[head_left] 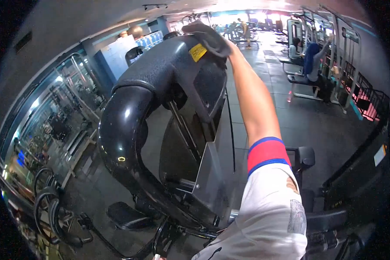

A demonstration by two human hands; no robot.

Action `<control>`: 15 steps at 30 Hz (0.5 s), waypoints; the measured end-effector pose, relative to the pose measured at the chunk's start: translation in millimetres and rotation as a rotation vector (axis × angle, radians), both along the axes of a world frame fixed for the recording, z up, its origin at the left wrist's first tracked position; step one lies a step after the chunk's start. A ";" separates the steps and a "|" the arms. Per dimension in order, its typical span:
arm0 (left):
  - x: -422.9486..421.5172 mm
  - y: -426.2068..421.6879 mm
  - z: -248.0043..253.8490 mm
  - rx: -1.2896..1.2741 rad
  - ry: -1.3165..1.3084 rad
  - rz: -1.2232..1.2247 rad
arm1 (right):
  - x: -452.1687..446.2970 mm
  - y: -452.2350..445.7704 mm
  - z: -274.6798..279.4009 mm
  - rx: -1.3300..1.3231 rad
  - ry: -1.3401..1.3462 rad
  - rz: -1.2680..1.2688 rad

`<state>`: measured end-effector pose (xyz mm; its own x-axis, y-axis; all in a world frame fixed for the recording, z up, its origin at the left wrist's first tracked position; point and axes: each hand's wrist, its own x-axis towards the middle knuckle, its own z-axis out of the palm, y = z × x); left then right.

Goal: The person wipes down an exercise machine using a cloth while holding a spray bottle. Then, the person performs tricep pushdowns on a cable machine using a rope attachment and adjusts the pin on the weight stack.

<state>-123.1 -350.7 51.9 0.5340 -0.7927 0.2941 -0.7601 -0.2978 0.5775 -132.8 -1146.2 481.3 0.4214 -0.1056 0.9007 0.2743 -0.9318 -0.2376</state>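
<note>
1. Take the yellow label (pixel 197 52) on the black machine (pixel 125 117) as the landmark. The dark cloth (pixel 208 35) lies just above it and to its right, draped over the machine's top end.
2. The right hand (pixel 230 46) is to the right of the label, mostly covered by the cloth. Its fingers are hidden, so I cannot tell whether they grip the cloth or lie flat.
3. The left hand is out of view; the state of its fingers cannot be told.
4. The bare arm (pixel 255 95) comes up from below and right of the label, nearly straight. At such a reach pressure probably weakens; standing closer should let the palm bear evenly.
5. The textured cover (pixel 149 67) curves away to the left of the label. A cloth spread flat and moulded to that curve would likely make fuller contact than a bunched one.
6. Moving along the label's edges, rather than against them, should avoid lifting a corner.
7. Rods (pixel 184 130) stand below the label. Loose folds are best gathered in so that none hangs among them.
8. The panel (pixel 212 182), lower still beneath the label, has a bare edge; the sleeve (pixel 268 203) is best kept clear of it.
</note>
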 end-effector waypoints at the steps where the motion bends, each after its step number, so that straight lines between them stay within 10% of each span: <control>1: -14.6 -12.0 31.6 0.106 0.310 0.093 | -13.6 18.3 -16.4 -0.362 -0.319 0.066; 3: -38.8 -31.9 58.2 0.185 0.639 0.236 | -24.7 48.0 -32.3 -0.013 -0.111 -0.126; 5: -54.4 -47.5 62.2 0.122 0.651 0.342 | -12.3 39.9 -61.7 0.400 -0.242 0.417; 8: -41.6 -56.0 57.0 0.185 0.659 0.265 | -48.8 182.6 -80.5 0.920 -0.044 0.412; 11: 28.4 -10.1 -19.6 0.413 0.372 -0.251 | -58.1 250.4 -133.6 0.129 -0.139 -0.215; 15: -32.5 -93.1 63.2 0.027 0.146 0.264 | -13.8 141.1 -128.3 0.443 -0.055 -0.497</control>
<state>-155.6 -443.8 115.0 0.7577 -0.6273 0.1802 -0.5641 -0.4906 0.6641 -146.6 -1005.1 353.0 0.1822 -0.6403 0.7462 -0.1397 -0.7681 -0.6249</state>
